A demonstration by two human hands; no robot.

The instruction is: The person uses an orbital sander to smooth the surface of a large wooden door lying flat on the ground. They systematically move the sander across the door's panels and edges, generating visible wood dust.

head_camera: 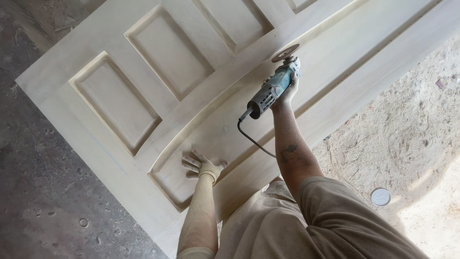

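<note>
- Two bare hands work over a large pale unfinished wooden panelled door (335, 62) that lies flat and fills most of the view; everything below is placed against that door.
- The right hand (289, 91) is wrapped shut around the body of a grey-green handheld electric angle grinder (270, 91), fingers curled under the casing, above the door's broad middle board.
- The grinder's round brownish sanding disc (285, 52) sits at the far end of the tool, at or just above the curved rail of the door; whether it actually touches the wood is hard to judge from this angle.
- A thin black power cord (254, 141) leaves the tool's near end and loops down across the door towards the right forearm.
- The left hand (203, 165) lies palm down with fingers spread, pressed flat on the arched lower panel of the door, holding nothing. It and its forearm are coated in pale dust.
- Three recessed rectangular panels (120, 103) lie on the door's left half, well apart from both hands.
- A dusty grey concrete floor (43, 192) shows past the door's left edge, and sandy, sawdust-strewn ground (412, 129) past its right edge.
- A small round white lid-like disc (380, 197) lies on that ground, to the right of the door and near the person's beige sleeve (345, 216).
</note>
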